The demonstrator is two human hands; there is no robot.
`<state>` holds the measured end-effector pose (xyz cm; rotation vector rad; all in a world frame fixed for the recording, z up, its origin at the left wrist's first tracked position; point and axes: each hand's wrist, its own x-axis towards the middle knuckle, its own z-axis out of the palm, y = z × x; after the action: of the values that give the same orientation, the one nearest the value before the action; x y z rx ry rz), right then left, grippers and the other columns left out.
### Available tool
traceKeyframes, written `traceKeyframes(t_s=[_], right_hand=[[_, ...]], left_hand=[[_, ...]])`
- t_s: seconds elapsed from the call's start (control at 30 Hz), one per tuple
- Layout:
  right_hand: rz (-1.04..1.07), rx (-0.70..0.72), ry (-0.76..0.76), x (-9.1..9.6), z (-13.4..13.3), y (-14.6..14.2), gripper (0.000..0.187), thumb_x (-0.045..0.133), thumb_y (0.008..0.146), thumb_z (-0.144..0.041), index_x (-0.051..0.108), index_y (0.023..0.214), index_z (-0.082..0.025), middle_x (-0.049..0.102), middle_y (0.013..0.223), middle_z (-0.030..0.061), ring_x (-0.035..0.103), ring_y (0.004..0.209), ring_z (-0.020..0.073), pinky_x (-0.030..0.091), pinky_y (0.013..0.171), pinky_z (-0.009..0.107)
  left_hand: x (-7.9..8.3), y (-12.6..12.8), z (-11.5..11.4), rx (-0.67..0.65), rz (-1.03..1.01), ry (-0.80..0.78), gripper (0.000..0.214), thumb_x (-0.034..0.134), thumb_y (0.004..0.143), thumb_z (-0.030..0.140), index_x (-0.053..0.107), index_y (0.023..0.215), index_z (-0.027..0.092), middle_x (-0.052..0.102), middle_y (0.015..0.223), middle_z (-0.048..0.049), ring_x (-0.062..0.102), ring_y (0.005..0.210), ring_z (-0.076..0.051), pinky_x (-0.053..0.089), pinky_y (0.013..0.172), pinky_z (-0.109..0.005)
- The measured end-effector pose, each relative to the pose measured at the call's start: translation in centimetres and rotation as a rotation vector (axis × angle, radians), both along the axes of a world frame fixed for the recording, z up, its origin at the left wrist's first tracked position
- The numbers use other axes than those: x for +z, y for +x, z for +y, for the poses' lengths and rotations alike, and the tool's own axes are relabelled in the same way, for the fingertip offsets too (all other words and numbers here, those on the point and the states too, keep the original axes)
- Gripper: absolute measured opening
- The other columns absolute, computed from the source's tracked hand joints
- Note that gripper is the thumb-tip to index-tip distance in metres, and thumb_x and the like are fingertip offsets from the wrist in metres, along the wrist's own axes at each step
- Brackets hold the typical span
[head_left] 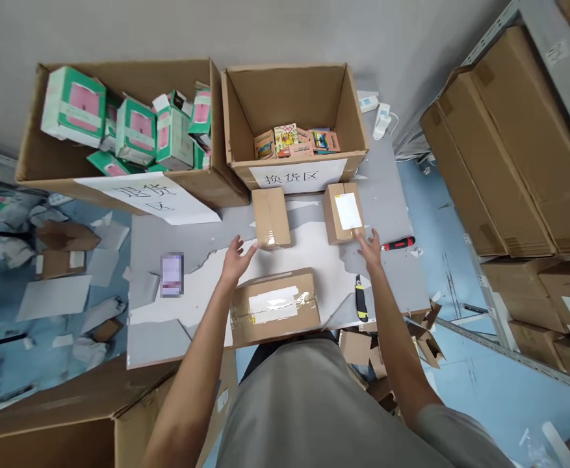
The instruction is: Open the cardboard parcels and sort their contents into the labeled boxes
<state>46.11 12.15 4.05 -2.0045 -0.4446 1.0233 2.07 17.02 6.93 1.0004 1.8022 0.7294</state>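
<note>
My left hand (238, 259) is open, its fingers spread, just left of the near end of a small taped cardboard box (272, 218). My right hand (370, 248) is also open, thumb and fingers apart. Its fingertips are at the near right corner of a second small box (336, 214) with a white label on top; whether they touch it I cannot tell. Closest to my body lies a longer cardboard box (273, 328), taped over, with a torn white label. A black and yellow utility knife (361, 299) and a red and black handled tool (398, 244) lie near my right hand.
At the back stand two open cartons with handwritten signs: one (231, 185) with green and pink boxes, the other (289, 84) with small colourful packs. A blurred phone-like item (171, 275) lies left on the table. Shelves of cartons (509, 149) rise right; scraps litter the floor.
</note>
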Motion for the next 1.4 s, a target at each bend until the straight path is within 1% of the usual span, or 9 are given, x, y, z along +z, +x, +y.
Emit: traceKeyframes(t_s=[0.1,0.23,0.47,0.67,0.8,0.9,1.0,1.2,1.4], right_hand=[[0.156,0.095,0.019,-0.8,2.3,-0.3,0.099,0.091,0.084,-0.061,0.056,0.169,-0.025,0.074,0.156,0.0207,0.081,0.122,0.0315,0.073,0.09,0.043],[0.226,0.21,0.118,-1.9,2.2,-3.0,0.088,0.092,0.082,-0.061,0.066,0.158,-0.025,0.079,0.15,0.0156,0.082,0.118,0.0264,0.072,0.09,0.037],[0.308,0.254,0.162,-2.6,1.0,-4.9,0.078,0.083,0.09,-0.07,0.071,0.153,-0.026,0.077,0.155,0.0132,0.081,0.128,0.0268,0.071,0.102,0.04],[0.288,0.168,0.213,-1.7,2.1,-2.7,0.075,0.087,0.09,-0.065,0.072,0.151,-0.025,0.081,0.149,0.0137,0.082,0.129,0.0273,0.071,0.101,0.04],[0.244,0.247,0.18,-1.6,1.8,-0.4,0.079,0.085,0.089,-0.068,0.071,0.153,-0.024,0.08,0.148,0.0152,0.082,0.123,0.0274,0.071,0.1,0.04],[0.065,0.27,0.133,-2.5,-1.3,1.4,0.096,0.088,0.083,-0.071,0.064,0.161,-0.021,0.072,0.156,0.0177,0.076,0.133,0.0296,0.066,0.108,0.041],[-0.207,0.248,-0.035,-4.0,-7.2,2.4,0.108,0.091,0.077,-0.067,0.057,0.166,-0.016,0.068,0.154,0.0192,0.073,0.133,0.0332,0.06,0.117,0.048],[-0.363,0.327,-0.273,-5.8,-18.5,1.1,0.085,0.089,0.075,-0.048,0.063,0.148,-0.013,0.069,0.145,0.0265,0.064,0.141,0.0464,0.053,0.122,0.055],[-0.408,0.336,-0.274,-5.2,-19.5,-1.7,0.059,0.072,0.077,-0.038,0.071,0.132,-0.017,0.08,0.127,0.0196,0.076,0.115,0.0372,0.06,0.11,0.052]], left_hand=[[-1.2,3.3,4.4,-0.036,-0.161,-0.134,0.101,0.104,0.074,0.06,0.063,0.159,0.022,0.072,0.154,-0.0255,0.076,0.133,-0.04,0.062,0.115,-0.064],[-2.2,6.9,4.6,-0.075,-0.304,-0.163,0.09,0.103,0.075,0.058,0.068,0.15,0.023,0.079,0.137,-0.0174,0.079,0.109,-0.027,0.07,0.1,-0.052],[-2.4,12.4,2.8,-0.198,-0.332,-0.099,0.084,0.098,0.08,0.058,0.071,0.15,0.019,0.073,0.15,-0.0224,0.076,0.123,-0.034,0.071,0.094,-0.048],[-1.7,16.1,4.9,-0.232,-0.311,-0.117,0.08,0.093,0.086,0.052,0.068,0.155,0.02,0.074,0.149,-0.0206,0.077,0.122,-0.034,0.069,0.1,-0.049],[-1.1,17.6,4.6,-0.242,-0.289,-0.116,0.071,0.09,0.09,0.047,0.071,0.152,0.018,0.076,0.149,-0.0225,0.075,0.132,-0.039,0.064,0.111,-0.056],[-0.4,15.2,2.0,-0.289,-0.165,0.018,0.064,0.087,0.093,0.051,0.076,0.147,0.017,0.074,0.154,-0.0236,0.068,0.148,-0.043,0.054,0.127,-0.059],[0.6,10.1,-3.1,-0.269,0.035,0.222,0.07,0.079,0.099,0.063,0.073,0.153,0.019,0.066,0.167,-0.022,0.057,0.161,-0.043,0.04,0.139,-0.061],[2.3,0.6,-15.4,-0.047,0.321,0.338,0.086,0.077,0.099,0.072,0.062,0.166,0.021,0.051,0.182,-0.0205,0.035,0.177,-0.042,0.021,0.148,-0.06],[1.7,-2.6,-20.5,0.034,0.216,0.146,0.092,0.077,0.098,0.073,0.058,0.171,0.02,0.054,0.179,-0.0237,0.048,0.17,-0.042,0.034,0.144,-0.06]])
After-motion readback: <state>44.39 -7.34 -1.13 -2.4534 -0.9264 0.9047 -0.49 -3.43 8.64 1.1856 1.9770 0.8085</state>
